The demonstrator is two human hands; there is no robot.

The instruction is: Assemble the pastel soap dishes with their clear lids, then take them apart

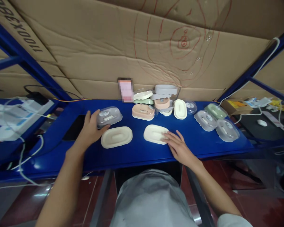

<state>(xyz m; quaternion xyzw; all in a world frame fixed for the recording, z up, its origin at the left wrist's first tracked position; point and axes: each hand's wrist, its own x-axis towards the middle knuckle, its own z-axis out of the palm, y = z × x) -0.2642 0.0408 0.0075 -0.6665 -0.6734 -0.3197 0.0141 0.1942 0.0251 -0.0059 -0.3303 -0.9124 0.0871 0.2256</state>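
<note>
My left hand (91, 130) is at the left end of a grey oval soap box with a clear lid (110, 116). Its fingers are spread, and the thumb reaches along the box's front edge. Just in front of that box lies a cream oval tray (117, 137) with a raised bar in its middle. To its right is a second cream oval tray (155, 134), flat on the blue table. My right hand (177, 145) rests its fingertips on this tray's right end, with the fingers stretched out. The undersides of both trays are hidden.
Stacked soap box parts (165, 90) and a pink soap box (143, 112) stand at the back. Several lidded boxes (205, 119) lie to the right. A dark flat object (73, 129) is beside my left hand. White cables (21, 157) trail at far left. Cardboard (97, 47) closes off the rear.
</note>
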